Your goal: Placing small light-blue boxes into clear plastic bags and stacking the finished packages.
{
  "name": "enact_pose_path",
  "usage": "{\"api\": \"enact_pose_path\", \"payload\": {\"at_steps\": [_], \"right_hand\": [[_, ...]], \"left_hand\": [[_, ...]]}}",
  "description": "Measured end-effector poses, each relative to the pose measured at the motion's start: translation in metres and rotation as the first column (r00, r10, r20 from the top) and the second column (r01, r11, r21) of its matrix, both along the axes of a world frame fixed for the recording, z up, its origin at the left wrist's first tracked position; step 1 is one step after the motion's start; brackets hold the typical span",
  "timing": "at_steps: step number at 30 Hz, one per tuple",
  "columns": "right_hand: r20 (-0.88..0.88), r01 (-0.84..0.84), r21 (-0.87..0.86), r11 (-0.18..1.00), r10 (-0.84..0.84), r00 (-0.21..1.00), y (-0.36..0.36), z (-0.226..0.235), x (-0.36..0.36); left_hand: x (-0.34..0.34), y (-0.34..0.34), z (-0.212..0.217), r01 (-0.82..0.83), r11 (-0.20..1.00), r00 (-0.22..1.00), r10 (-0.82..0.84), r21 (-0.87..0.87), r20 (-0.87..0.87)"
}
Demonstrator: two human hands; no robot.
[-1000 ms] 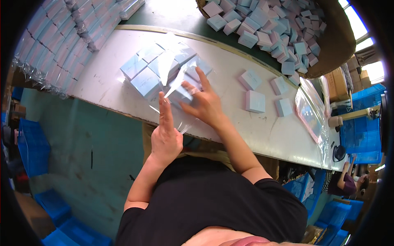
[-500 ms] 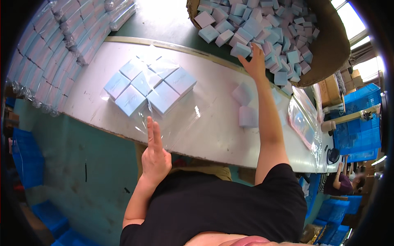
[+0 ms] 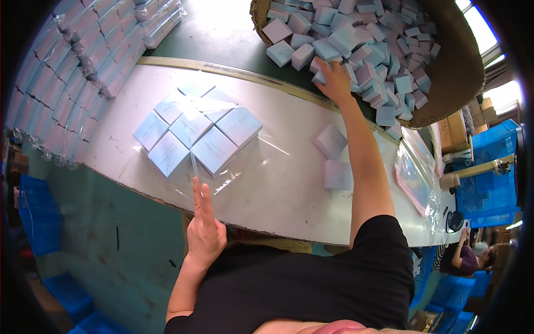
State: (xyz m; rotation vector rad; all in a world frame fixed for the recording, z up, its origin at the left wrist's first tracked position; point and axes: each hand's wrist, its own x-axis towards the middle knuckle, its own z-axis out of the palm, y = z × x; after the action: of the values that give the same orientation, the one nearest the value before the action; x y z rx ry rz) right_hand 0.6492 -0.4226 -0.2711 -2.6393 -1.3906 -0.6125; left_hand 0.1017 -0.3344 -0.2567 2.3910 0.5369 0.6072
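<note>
Several small pale blue and pink boxes [image 3: 192, 129] lie close together in a block on the white table, under a clear plastic bag [image 3: 225, 179]. Just in front of them is my left hand [image 3: 204, 236], its index and middle fingers stretched out to the bag's near edge and the other fingers curled. My right hand [image 3: 335, 82] reaches far forward into a heap of the same boxes [image 3: 364, 42]. Its thumb and fingers close round one small box [image 3: 316, 68] at the heap's near edge. Two loose boxes [image 3: 337, 173] stand left of my right forearm.
A big cardboard carton [image 3: 453, 83] lies behind the heap. Wrapped stacks of boxes [image 3: 67, 78] rise at the far left. Flat clear bags [image 3: 414, 178] lie at the table's right. Blue crates [image 3: 486, 172] and another person [image 3: 470, 259] are farther right.
My right hand has shifted slightly left on the heap and closed round a box. My left hand has moved slightly toward me, its two fingers still stretched out at the bag.
</note>
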Motion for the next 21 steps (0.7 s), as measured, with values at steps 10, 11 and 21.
{"api": "enact_pose_path", "payload": {"at_steps": [10, 11, 21], "right_hand": [[0.076, -0.219, 0.166, 0.962, 0.209, 0.975, -0.031, 0.015, -0.206], [0.073, -0.266, 0.104, 0.958, 0.260, 0.963, -0.038, 0.010, -0.225], [-0.694, -0.164, 0.294, 0.941, 0.329, 0.641, -0.069, 0.031, -0.213]], "left_hand": [[-0.018, 0.002, 0.000, -0.033, 0.998, 0.989, 0.025, 0.049, 0.147], [-0.020, 0.002, 0.000, -0.042, 0.998, 0.984, 0.034, 0.041, 0.178], [-0.052, 0.001, -0.002, -0.121, 0.990, 0.990, 0.114, 0.075, 0.085]]}}
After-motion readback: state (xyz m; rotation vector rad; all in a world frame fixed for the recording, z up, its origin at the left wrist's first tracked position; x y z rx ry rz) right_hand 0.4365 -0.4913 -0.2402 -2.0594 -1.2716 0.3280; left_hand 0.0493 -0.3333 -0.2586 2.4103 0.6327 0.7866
